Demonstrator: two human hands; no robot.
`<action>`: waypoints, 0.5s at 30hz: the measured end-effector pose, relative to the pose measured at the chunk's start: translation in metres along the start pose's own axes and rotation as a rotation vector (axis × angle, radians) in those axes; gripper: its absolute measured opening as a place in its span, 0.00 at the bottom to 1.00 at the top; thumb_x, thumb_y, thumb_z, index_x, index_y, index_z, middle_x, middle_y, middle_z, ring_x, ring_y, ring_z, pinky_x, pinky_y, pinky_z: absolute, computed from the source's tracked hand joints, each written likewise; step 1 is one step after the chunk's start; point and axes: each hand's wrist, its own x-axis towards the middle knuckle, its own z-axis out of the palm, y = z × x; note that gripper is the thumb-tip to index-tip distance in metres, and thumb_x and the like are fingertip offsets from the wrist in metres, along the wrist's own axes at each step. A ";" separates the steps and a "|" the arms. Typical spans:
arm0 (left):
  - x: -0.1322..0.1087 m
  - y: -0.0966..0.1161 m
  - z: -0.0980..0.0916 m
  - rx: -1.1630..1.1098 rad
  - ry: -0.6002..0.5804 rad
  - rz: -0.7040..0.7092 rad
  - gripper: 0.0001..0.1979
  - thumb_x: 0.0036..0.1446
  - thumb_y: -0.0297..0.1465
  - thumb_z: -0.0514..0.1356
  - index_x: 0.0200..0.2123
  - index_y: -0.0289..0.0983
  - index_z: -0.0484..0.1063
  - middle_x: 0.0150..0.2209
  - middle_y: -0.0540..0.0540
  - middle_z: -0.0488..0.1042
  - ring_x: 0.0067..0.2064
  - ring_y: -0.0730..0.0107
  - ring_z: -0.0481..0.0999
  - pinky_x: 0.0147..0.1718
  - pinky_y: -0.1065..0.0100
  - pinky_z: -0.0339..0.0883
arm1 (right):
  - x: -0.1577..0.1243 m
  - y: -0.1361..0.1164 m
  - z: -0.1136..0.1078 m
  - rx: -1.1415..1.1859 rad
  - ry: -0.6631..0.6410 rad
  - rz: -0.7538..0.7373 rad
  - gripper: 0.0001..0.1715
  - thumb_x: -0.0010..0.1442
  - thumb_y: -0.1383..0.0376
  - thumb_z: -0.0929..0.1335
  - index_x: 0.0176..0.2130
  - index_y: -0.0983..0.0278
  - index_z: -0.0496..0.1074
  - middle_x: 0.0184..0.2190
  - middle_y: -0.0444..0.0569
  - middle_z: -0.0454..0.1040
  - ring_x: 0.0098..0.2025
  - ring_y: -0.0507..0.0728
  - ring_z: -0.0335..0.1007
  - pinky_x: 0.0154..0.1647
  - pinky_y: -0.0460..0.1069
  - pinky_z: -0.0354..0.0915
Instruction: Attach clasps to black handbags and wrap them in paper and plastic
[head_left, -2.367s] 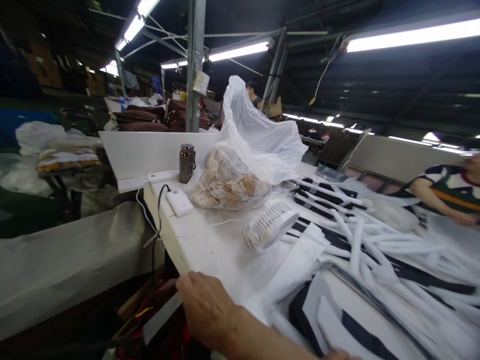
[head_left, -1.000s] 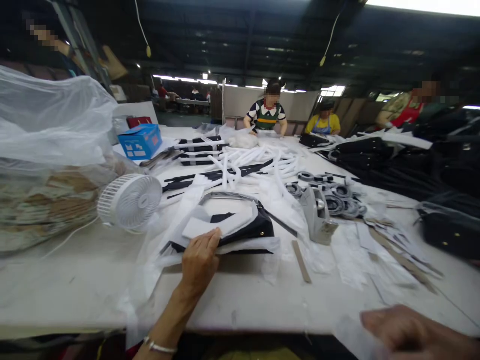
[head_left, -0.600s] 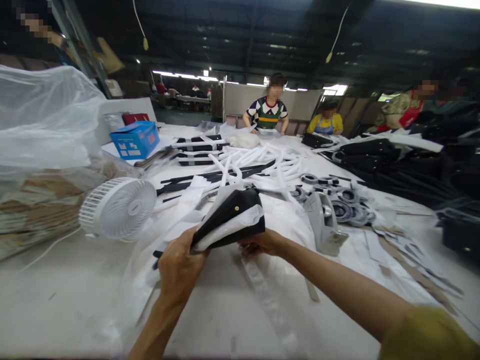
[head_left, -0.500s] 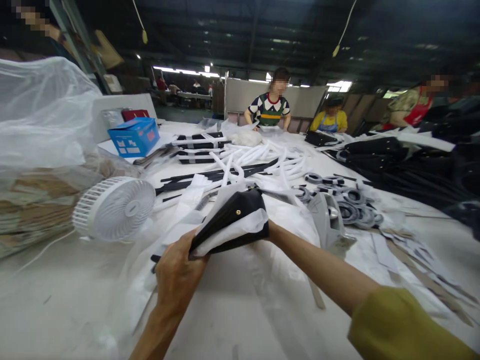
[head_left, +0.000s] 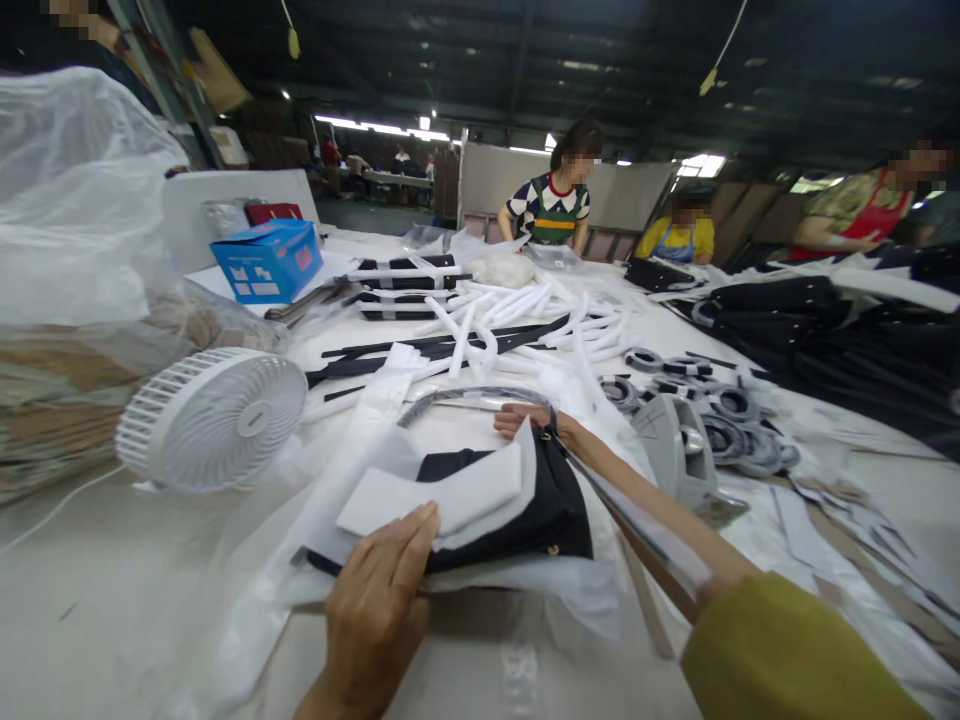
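Observation:
A black bag (head_left: 525,500) with white foam wrapping (head_left: 442,495) lies flat on the white table (head_left: 112,600) in front of me. My left hand (head_left: 379,605) rests on its near left corner, fingers laid flat on the white wrapping. My right hand (head_left: 536,425) reaches over the bag to its far edge. Its fingers are curled at the bag's top beside a grey curved handle (head_left: 480,398). What those fingers pinch is hidden.
A white desk fan (head_left: 214,415) stands left of the bag. A clear plastic sack of paper (head_left: 75,300) and a blue box (head_left: 266,260) sit further left. A grey tape dispenser (head_left: 679,455), tape rolls, white straps and black bags lie beyond. Other people work at the far side.
The bag was held up off the table in both hands half a second ago. Now it lies flat, my left hand on top and my right hand at its far edge.

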 end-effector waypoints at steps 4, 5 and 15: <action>-0.007 0.008 0.003 0.006 -0.004 0.096 0.30 0.45 0.11 0.46 0.50 0.30 0.70 0.49 0.40 0.77 0.53 0.65 0.73 0.52 0.62 0.65 | -0.025 -0.004 -0.030 -0.153 0.136 0.037 0.03 0.57 0.73 0.67 0.35 0.69 0.71 0.31 0.55 0.77 0.34 0.57 0.77 0.41 0.52 0.74; -0.008 0.010 0.004 0.014 -0.001 0.113 0.29 0.46 0.11 0.46 0.49 0.30 0.71 0.48 0.41 0.77 0.52 0.65 0.73 0.51 0.62 0.65 | -0.029 -0.009 -0.036 -0.198 0.188 0.021 0.03 0.56 0.74 0.67 0.34 0.69 0.71 0.30 0.55 0.76 0.32 0.57 0.77 0.39 0.52 0.74; -0.009 0.021 0.011 0.091 -0.016 0.143 0.23 0.56 0.12 0.47 0.50 0.29 0.71 0.51 0.39 0.76 0.54 0.63 0.72 0.53 0.61 0.63 | -0.027 -0.066 0.011 -0.726 0.170 -0.162 0.06 0.55 0.68 0.70 0.36 0.67 0.76 0.31 0.49 0.77 0.34 0.54 0.75 0.31 0.43 0.71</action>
